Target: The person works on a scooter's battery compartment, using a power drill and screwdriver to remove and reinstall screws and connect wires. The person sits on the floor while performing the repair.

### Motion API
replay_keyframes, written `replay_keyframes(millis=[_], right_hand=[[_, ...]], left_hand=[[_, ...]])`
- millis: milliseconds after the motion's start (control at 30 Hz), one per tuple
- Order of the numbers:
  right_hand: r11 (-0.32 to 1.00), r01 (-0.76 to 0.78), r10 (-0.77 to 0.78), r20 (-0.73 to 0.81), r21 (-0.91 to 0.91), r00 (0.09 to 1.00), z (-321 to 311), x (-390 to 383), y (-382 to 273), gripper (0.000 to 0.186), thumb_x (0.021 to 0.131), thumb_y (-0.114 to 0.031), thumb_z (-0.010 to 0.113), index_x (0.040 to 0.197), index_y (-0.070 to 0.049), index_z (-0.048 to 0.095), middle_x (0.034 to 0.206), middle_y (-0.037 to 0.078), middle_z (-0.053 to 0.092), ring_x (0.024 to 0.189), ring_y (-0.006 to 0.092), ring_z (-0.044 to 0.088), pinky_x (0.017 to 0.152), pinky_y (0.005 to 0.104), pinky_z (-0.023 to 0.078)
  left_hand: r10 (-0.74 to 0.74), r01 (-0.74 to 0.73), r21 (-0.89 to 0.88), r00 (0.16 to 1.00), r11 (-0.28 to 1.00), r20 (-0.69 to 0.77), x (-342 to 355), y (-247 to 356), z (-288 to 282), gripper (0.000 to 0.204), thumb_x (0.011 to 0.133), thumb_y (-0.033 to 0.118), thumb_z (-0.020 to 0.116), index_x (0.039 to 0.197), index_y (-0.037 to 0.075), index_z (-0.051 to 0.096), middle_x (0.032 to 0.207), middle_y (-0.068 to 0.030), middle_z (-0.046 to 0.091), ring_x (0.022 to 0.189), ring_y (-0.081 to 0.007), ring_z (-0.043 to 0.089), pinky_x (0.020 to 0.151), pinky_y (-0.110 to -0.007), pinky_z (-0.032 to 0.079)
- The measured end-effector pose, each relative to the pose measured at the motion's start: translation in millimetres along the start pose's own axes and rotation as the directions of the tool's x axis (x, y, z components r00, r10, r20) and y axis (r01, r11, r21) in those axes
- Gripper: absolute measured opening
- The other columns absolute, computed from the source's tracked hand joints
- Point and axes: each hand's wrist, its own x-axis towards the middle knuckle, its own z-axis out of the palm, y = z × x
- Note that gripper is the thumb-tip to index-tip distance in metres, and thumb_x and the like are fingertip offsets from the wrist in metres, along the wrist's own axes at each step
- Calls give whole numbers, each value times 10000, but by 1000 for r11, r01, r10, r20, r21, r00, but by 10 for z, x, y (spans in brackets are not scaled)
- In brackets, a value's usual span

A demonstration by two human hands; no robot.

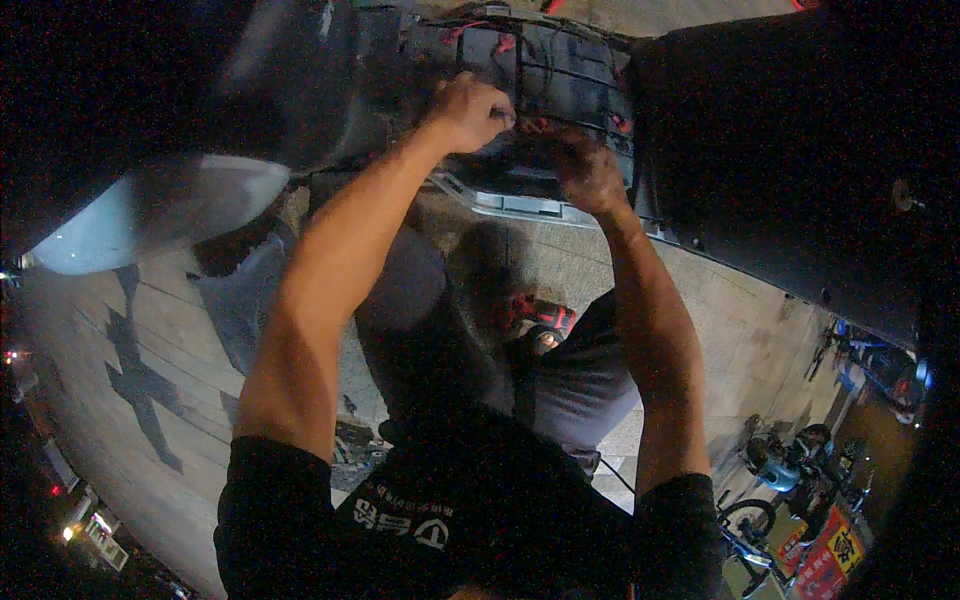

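Batteries with red fittings lie beneath the left hand and right hand; connection work seems in hand. Left fingers curl inward, right ones blur in shadow; what either grips cannot be told. Next probably calls for careful alignment.

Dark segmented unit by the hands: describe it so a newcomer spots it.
From the pale paving, look up to the left hand and right hand. The dark segmented unit lies at and beyond them, near the picture's top. Small red pieces and grid lines distinguish it from the plainer dark panel to its right.
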Motion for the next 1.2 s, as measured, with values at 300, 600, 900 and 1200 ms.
replay_keyframes(millis=[300, 600, 900, 1200], right_hand=[[952, 98, -31, 226, -291, 974, 7, 101, 35, 286, 881, -168, 577, 1158, -127, 633, 1136, 152, 643, 976, 380, 631, 821, 426, 529], [881, 111, -10, 215, -460, 976, 48, 144, 86, 324, 906, -204, 496, 1206, -219, 615, 1167, 122, 636, 983, 374, 631, 838, 455, 524], [906, -124, 154, 44, -405, 987, 219, 62, 89, 299, 902, -271, 508, 1180, -205, 596, 1080, 138, 655, 926, 391, 636, 752, 471, 531], [996, -84, 83, -90, -13, 993, -38, 192, -313, 209, 886, -185, 634, 1080, -109, 637, 1003, 175, 673, 896, 374, 659, 710, 393, 531]], left_hand=[[184, -191, -93, 980, 977, -79, 74, -369, 107, 162, 792, 202, 674, 943, 162, 714, 937, -117, 674, 955, -352, 578, 863, -457, 457], [152, -152, -19, 988, 988, 29, -13, -259, -55, 269, 752, 153, 691, 1019, 122, 681, 1042, -91, 650, 1035, -315, 547, 929, -426, 421], [141, -140, -17, 988, 990, 58, -11, -115, -228, 313, 740, 245, 746, 1019, 118, 685, 1035, -102, 651, 1032, -317, 547, 966, -408, 420], [126, -121, -100, 991, 988, 44, 57, -255, -126, 275, 730, 304, 764, 939, 137, 700, 983, -86, 662, 992, -318, 552, 854, -412, 443]])
